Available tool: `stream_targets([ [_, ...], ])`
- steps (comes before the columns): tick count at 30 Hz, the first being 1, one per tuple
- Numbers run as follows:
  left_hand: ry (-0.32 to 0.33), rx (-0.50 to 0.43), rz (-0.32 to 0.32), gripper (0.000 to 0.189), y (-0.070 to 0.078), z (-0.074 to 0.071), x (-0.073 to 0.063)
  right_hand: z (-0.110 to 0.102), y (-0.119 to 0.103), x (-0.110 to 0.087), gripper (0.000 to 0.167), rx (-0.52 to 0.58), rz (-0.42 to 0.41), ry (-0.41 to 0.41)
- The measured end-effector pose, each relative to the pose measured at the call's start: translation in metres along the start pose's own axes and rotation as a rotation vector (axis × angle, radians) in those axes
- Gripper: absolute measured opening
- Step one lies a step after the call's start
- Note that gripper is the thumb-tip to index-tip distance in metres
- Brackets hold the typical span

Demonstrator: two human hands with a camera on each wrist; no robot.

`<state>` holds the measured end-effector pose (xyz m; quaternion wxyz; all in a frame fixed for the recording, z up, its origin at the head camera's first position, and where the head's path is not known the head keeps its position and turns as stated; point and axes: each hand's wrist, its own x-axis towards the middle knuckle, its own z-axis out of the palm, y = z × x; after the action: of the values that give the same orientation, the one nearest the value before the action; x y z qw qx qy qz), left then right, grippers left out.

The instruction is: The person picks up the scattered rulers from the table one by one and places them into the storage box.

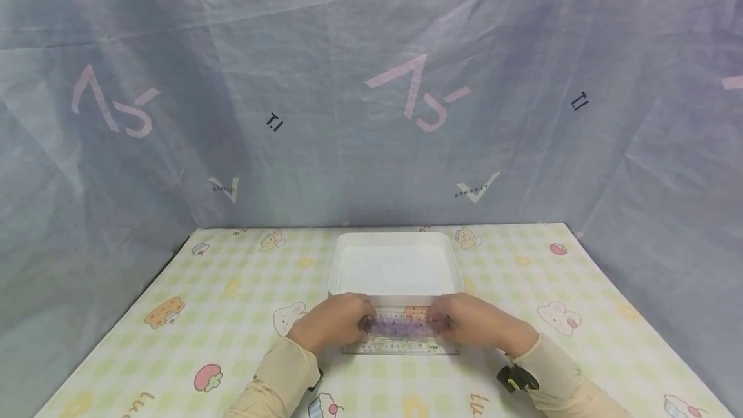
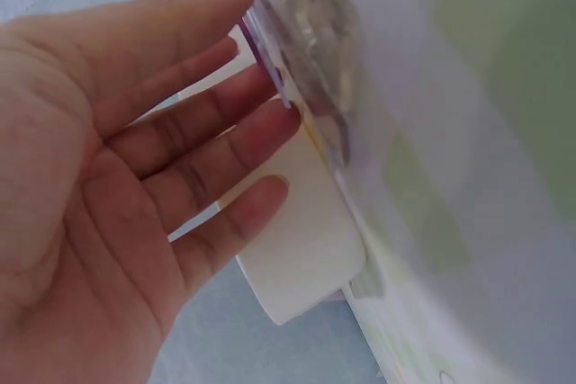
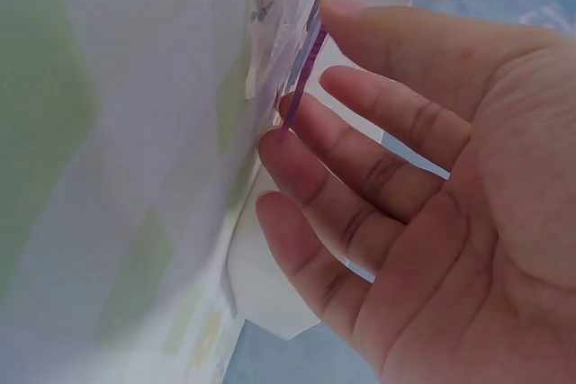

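Note:
Between my two hands in the head view is a see-through purple ruler (image 1: 400, 326), held level by its ends. My left hand (image 1: 341, 320) pinches the left end, thumb on the near face and fingertips behind, as the left wrist view shows. Likewise, my right hand (image 1: 478, 321) pinches the right end; in the right wrist view its purple edge (image 3: 309, 74) runs between thumb and fingers. Just under and in front of the purple one lies a clear ruler (image 1: 400, 346) with printed scale marks on the tablecloth. The hands partly cover both rulers.
Right behind the hands stands a white rectangular tray (image 1: 400, 300) with low walls. A green-and-white checked tablecloth (image 1: 244, 315) with cartoon prints covers the table. Grey-blue cloth (image 1: 325, 166) hangs at the back and both sides.

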<state>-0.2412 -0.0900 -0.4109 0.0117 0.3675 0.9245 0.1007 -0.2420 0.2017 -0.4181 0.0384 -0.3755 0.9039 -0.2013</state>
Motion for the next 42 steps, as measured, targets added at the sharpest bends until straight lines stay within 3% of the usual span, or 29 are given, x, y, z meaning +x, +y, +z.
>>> stream_targets([
  [42, -0.016, -0.028, -0.029, 0.014, 0.0027, 0.001, 0.0001, -0.0036, -0.0026, -0.0038, 0.028, -0.025, 0.018, -0.02],
])
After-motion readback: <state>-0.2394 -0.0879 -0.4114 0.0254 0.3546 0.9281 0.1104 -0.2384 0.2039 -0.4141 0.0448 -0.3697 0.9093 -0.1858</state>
